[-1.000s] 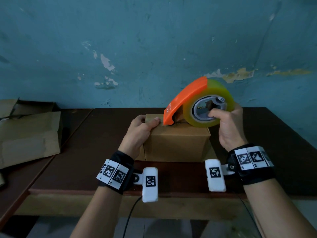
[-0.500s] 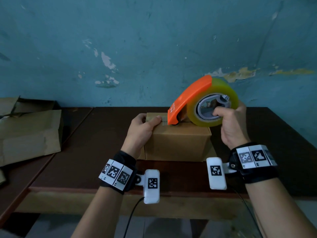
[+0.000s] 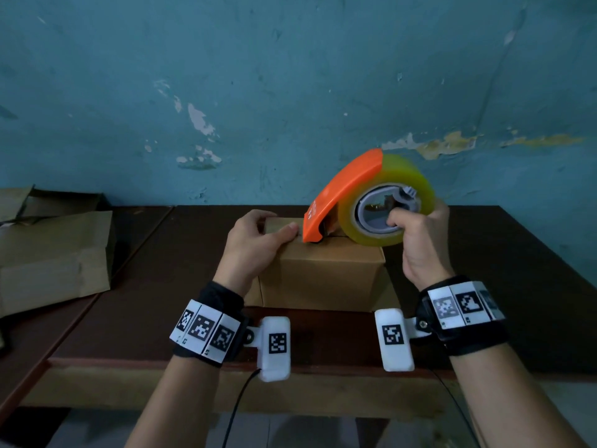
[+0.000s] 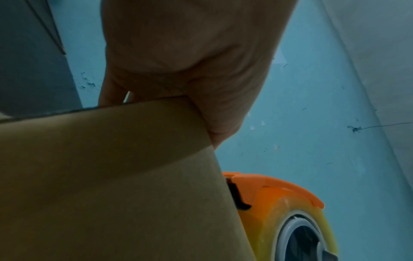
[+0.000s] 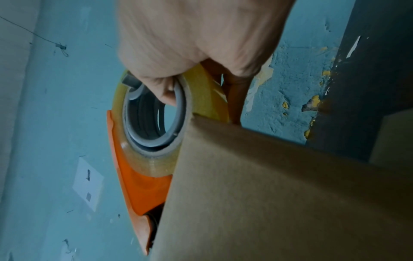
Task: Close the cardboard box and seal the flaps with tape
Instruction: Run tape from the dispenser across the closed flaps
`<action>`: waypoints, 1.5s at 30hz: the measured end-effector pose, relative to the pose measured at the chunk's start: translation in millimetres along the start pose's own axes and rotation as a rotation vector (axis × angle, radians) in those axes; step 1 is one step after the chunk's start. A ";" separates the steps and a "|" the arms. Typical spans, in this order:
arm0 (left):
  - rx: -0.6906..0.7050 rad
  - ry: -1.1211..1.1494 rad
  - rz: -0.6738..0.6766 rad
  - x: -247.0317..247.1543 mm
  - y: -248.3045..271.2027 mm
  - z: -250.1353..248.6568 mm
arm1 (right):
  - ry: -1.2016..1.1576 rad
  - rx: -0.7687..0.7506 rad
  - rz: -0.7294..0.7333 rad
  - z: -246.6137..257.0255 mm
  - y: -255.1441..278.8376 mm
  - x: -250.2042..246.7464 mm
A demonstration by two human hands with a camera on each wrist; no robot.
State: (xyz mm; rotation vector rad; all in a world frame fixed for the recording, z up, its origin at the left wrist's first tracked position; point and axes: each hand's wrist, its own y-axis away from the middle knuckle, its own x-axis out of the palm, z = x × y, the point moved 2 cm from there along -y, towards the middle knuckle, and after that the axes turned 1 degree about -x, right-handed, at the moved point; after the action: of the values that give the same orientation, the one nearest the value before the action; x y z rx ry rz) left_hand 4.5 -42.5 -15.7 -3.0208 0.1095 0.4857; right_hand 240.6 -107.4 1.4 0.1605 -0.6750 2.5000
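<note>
Nearest the person, both wrists carried marker-covered bands above the front edge of the dark table (image 3: 484, 253). Just beyond them sat the cardboard box (image 3: 326, 273), flaps down, near the front middle of the table.

The left hand (image 3: 255, 244) rested over the box's top left corner, fingers curled over the far edge and thumb laid flat along the top near the seam, holding the box steady. The right hand (image 3: 416, 240) gripped the tape dispenser (image 3: 371, 202), its fingers hooked through the grey core of the yellowish roll and the thumb wrapped round the outside. The orange guard's nose touched the box top just beside the left thumb (whether any tape had already stuck down there could not be made out).

By my reading, the closing was done and the taping was the step in hand. The next move would seem to call for drawing the dispenser along the seam toward the right while the left hand pinned the starting end.

Farther left lay flattened cardboard pieces (image 3: 55, 253), and behind everything stood a peeling blue wall (image 3: 290, 92).
</note>
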 end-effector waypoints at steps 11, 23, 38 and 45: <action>0.194 -0.447 0.009 -1.0 -0.9 -11.7 | 0.050 -0.016 0.065 -1.6 5.6 15.2; 0.093 -0.422 0.049 -4.1 -3.3 -7.3 | 0.242 -0.008 0.124 13.2 0.9 6.8; 0.103 -0.431 0.038 -4.5 -5.6 -6.3 | 0.317 0.057 0.073 15.2 -10.3 -26.3; 0.111 -0.426 0.041 -4.0 -5.4 -4.8 | 0.369 0.036 0.135 19.7 -11.7 -25.7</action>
State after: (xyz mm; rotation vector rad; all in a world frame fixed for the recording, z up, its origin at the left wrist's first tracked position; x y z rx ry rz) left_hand 2.6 -37.4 -9.6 -2.7398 0.1629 1.0712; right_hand 268.1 -120.8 17.2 -0.3372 -0.4997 2.5710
